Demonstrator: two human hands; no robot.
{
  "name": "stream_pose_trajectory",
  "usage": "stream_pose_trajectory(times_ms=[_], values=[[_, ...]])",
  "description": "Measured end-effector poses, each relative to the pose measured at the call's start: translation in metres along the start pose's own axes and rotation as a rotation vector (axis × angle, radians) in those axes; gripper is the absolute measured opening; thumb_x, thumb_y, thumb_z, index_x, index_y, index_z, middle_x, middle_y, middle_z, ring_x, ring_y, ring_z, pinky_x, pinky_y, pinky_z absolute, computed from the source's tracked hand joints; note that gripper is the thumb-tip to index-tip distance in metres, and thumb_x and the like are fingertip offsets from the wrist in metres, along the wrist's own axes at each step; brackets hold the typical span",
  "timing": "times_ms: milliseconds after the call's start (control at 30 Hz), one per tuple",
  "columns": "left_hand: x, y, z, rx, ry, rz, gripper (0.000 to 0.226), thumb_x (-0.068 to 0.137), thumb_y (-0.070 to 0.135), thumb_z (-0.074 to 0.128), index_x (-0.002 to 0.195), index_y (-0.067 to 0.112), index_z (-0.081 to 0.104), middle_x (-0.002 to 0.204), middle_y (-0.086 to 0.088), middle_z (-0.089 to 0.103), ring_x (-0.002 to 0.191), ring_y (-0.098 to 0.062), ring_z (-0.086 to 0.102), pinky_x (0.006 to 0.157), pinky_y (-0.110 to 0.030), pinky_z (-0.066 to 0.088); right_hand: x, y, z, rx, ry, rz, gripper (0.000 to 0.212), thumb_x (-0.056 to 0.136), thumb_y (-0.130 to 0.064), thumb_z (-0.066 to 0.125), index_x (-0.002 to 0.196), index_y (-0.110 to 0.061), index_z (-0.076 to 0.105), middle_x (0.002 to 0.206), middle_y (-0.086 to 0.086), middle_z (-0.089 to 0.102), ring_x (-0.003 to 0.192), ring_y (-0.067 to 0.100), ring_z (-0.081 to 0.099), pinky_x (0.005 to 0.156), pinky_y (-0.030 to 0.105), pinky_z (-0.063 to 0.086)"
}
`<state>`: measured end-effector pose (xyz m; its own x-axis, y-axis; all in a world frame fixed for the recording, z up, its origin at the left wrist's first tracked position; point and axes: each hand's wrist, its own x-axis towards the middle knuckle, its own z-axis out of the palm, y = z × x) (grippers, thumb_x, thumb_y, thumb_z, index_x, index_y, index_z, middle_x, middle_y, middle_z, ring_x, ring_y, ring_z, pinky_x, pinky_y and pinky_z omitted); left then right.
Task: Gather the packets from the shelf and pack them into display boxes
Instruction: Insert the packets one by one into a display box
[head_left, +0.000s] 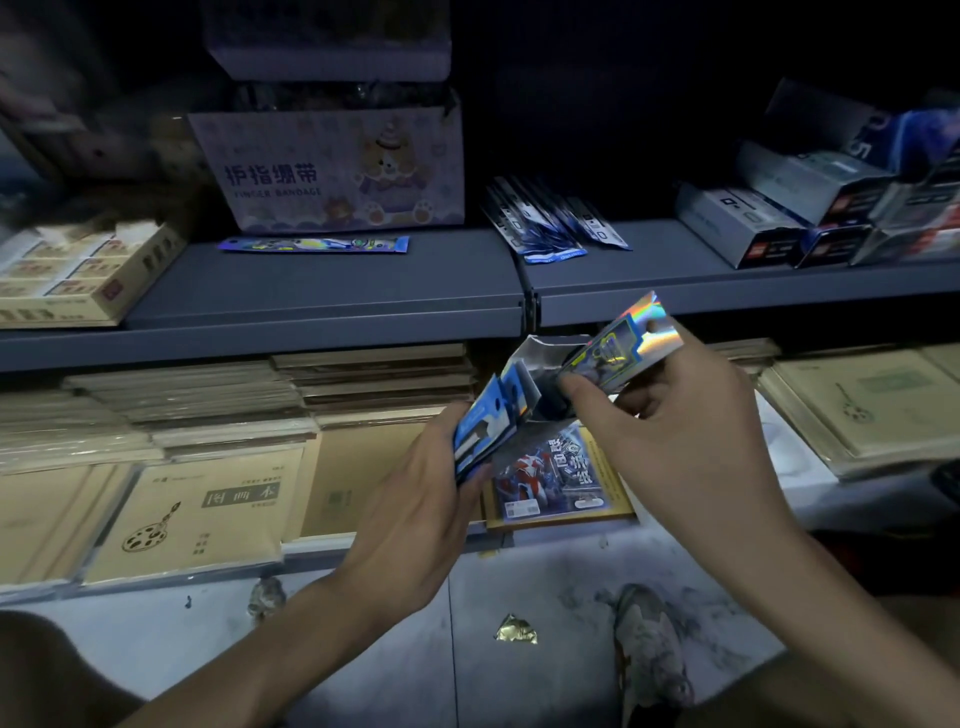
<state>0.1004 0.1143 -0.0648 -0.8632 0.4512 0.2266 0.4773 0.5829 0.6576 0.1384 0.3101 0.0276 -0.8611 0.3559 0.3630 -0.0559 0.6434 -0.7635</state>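
Observation:
My left hand (415, 493) grips a stack of blue packets (485, 421) in front of the shelf edge. My right hand (685, 415) pinches a shiny holographic packet (618, 345), tilted up to the right, its lower end at the open top of a small silvery display box (540, 358) between the two hands. Who holds the box is hidden. A fan of blue and white packets (550, 221) lies on the grey shelf (363, 291), with one flat blue packet (311, 244) lying further left.
A finger bandage carton (332, 171) stands at the shelf's back. A tan box (78, 275) is at the left, grey and blue boxes (810, 213) at the right. Brown sketchbooks (197, 514) are stacked below. A gold wrapper (514, 630) lies on the floor.

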Motion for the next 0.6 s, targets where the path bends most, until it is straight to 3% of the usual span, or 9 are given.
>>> stream_pose_trajectory(times_ms=[133, 233, 333, 400, 533, 600], values=[[0.0, 0.0, -0.001, 0.007, 0.014, -0.008, 0.051, 0.099, 0.053, 0.032, 0.146, 0.039, 0.019, 0.126, 0.014, 0.054, 0.096, -0.007, 0.055, 0.071, -0.03, 0.049, -0.003, -0.004, 0.0, 0.18, 0.005, 0.058, 0.021, 0.088, -0.039, 0.071, 0.079, -0.02, 0.071, 0.066, -0.004, 0.073, 0.054, 0.02, 0.066, 0.062, 0.049, 0.057], [0.0, -0.002, -0.001, 0.008, 0.03, -0.013, 0.051, 0.102, 0.047, 0.037, 0.149, 0.036, 0.021, 0.129, 0.012, 0.055, 0.098, -0.01, 0.058, 0.073, -0.038, 0.053, -0.004, -0.003, 0.005, 0.179, 0.026, 0.055, 0.024, 0.09, -0.036, 0.071, 0.075, -0.017, 0.072, 0.062, -0.005, 0.072, 0.05, 0.019, 0.065, 0.061, 0.05, 0.056], [0.0, -0.001, 0.0, 0.03, 0.037, -0.011, 0.049, 0.103, 0.042, 0.041, 0.148, 0.036, 0.022, 0.129, 0.01, 0.055, 0.1, -0.014, 0.059, 0.074, -0.044, 0.056, -0.003, 0.0, 0.011, 0.115, 0.012, 0.082, 0.032, 0.091, -0.03, 0.075, 0.064, -0.014, 0.068, 0.056, -0.008, 0.069, 0.051, 0.014, 0.066, 0.063, 0.044, 0.056], [0.0, 0.001, 0.0, 0.041, 0.045, -0.012, 0.047, 0.104, 0.039, 0.042, 0.146, 0.036, 0.023, 0.127, 0.01, 0.055, 0.1, -0.015, 0.059, 0.074, -0.043, 0.055, -0.004, 0.001, 0.015, 0.059, -0.022, 0.099, 0.041, 0.09, -0.031, 0.075, 0.057, -0.009, 0.063, 0.051, -0.003, 0.066, 0.052, 0.023, 0.064, 0.061, 0.039, 0.054], [0.001, 0.003, 0.0, 0.046, 0.056, -0.014, 0.046, 0.106, 0.035, 0.045, 0.147, 0.037, 0.023, 0.129, 0.012, 0.054, 0.099, -0.01, 0.056, 0.073, -0.036, 0.053, -0.001, -0.002, 0.012, 0.086, -0.041, 0.12, 0.046, 0.089, -0.043, 0.074, 0.059, -0.009, 0.064, 0.048, 0.004, 0.061, 0.056, 0.035, 0.063, 0.059, 0.039, 0.053], [0.002, 0.003, 0.0, 0.042, 0.06, -0.004, 0.046, 0.107, 0.035, 0.044, 0.146, 0.038, 0.021, 0.129, 0.012, 0.052, 0.099, -0.009, 0.055, 0.072, -0.036, 0.053, 0.002, -0.004, 0.007, 0.125, -0.02, 0.126, 0.045, 0.089, -0.044, 0.074, 0.06, -0.011, 0.067, 0.047, 0.005, 0.06, 0.051, 0.029, 0.061, 0.055, 0.034, 0.049]])
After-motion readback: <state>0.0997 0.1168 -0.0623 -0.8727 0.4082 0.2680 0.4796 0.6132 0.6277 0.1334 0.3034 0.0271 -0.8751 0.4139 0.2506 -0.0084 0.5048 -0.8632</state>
